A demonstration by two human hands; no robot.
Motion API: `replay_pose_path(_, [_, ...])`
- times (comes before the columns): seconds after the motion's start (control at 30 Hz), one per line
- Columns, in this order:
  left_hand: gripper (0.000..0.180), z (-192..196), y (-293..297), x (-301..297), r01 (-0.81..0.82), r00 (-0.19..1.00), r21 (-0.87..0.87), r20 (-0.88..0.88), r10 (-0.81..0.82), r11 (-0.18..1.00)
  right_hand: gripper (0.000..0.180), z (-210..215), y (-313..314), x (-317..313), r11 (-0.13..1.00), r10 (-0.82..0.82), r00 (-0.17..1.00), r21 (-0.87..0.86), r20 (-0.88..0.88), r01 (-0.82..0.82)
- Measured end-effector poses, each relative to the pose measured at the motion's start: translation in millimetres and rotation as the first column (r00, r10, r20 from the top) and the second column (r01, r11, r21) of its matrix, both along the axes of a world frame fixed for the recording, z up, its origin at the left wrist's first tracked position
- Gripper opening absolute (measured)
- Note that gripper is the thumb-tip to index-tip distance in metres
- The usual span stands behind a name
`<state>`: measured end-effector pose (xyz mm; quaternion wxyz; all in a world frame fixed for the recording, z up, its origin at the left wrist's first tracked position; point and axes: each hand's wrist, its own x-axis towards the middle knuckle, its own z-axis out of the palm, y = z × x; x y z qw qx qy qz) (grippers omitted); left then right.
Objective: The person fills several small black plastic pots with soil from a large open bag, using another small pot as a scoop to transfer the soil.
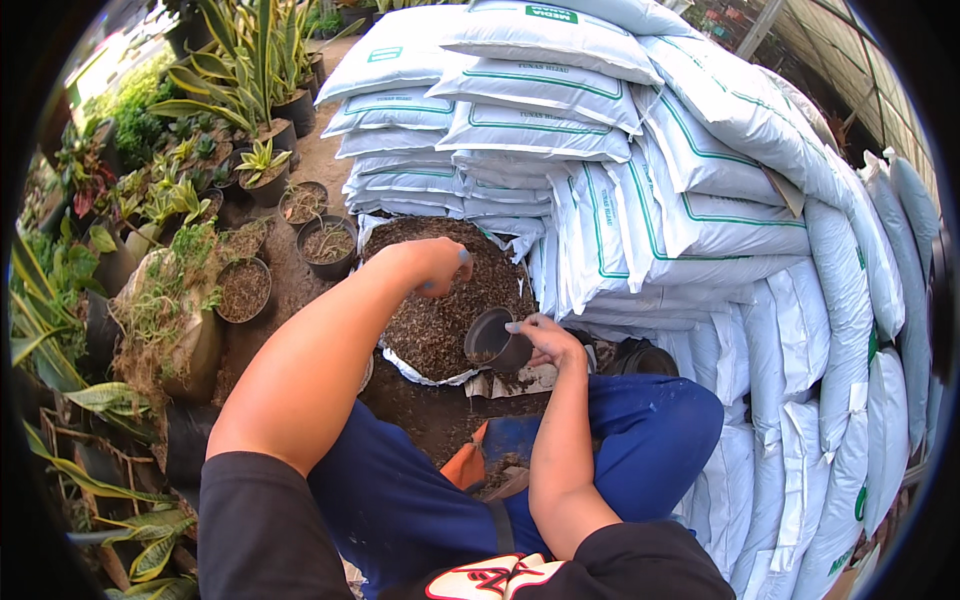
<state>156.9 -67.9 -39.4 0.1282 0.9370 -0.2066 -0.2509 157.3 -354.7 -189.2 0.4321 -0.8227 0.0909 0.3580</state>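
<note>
A black plastic plant pot (492, 338) is held by its rim and side in my right hand (548, 342), thumb over the rim. The pot tilts with its mouth toward a heap of brown potting mix (425, 325), and some mix shows inside it. Above the heap is my left hand (440, 266), its fingers curled downward and closed. What they hold, if anything, is hidden from this view. White sheeting (412, 370) edges the heap.
Stacked white sacks (540, 90) with green lines rise behind the heap and along the right. To the left stand potted plants, including a black pot (328, 247) and a tall snake plant (235, 65). An orange piece (466, 462) lies between my legs.
</note>
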Motion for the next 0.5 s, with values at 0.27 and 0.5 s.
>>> replay_pose_path(0.27, [0.049,-6.3,15.7,-5.9,-0.014,1.0,0.024,0.01,0.014,1.0,0.102,-75.5,-2.1,-11.8,0.994,-0.096,0.895,-0.085,-0.437,0.065])
replay_pose_path(0.5, [0.052,-1.9,35.2,-19.8,-0.052,0.999,0.038,0.01,0.052,0.998,0.08,-92.4,61.0,-24.6,0.916,-0.282,0.912,0.199,-0.298,0.348])
